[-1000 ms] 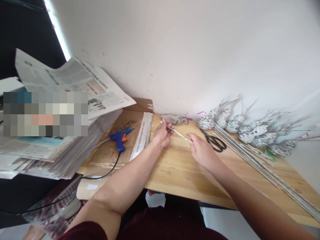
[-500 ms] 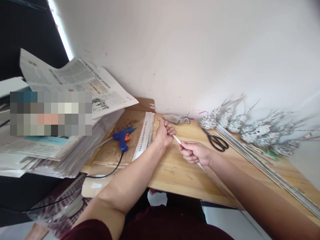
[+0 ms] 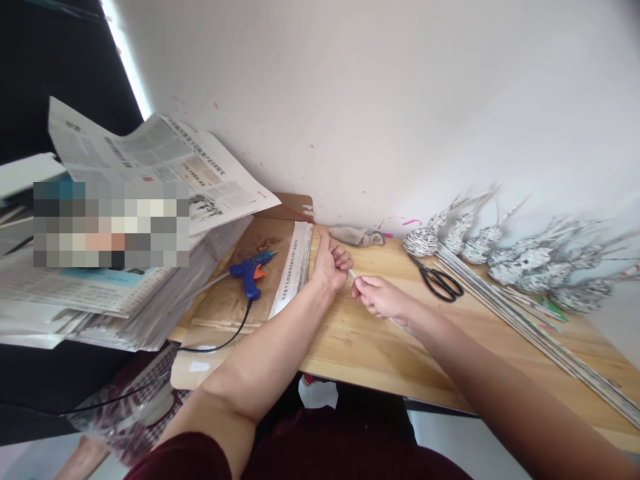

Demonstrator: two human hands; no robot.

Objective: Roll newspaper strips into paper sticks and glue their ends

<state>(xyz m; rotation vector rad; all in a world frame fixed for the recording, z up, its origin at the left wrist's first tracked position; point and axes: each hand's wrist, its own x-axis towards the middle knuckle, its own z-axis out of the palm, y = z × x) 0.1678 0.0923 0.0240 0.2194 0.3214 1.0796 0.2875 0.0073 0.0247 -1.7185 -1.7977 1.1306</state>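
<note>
Over the wooden tabletop, my left hand point(image 3: 331, 268) is closed with its fingers curled around one end of a thin white paper tube point(image 3: 352, 274). My right hand point(image 3: 379, 295) pinches the same tube just to the right, its thumb and fingers close to the left hand. Only a short piece of the tube shows between the hands, and a bit more comes out below the right palm. Left of my hands lies a stack of newspaper strips point(image 3: 293, 270).
A blue glue gun point(image 3: 249, 273) with a black cord rests on brown cardboard point(image 3: 220, 300). Newspapers point(image 3: 215, 173) are piled at the left. Black scissors point(image 3: 440, 283), long paper sticks point(image 3: 535, 333) and several woven paper pieces point(image 3: 423, 240) lie on the right. A grey cloth point(image 3: 356, 235) sits by the wall.
My right hand has moved closer to my left, leaving less of the tube showing between them. The left hand keeps its grip. The whole view has shifted slightly.
</note>
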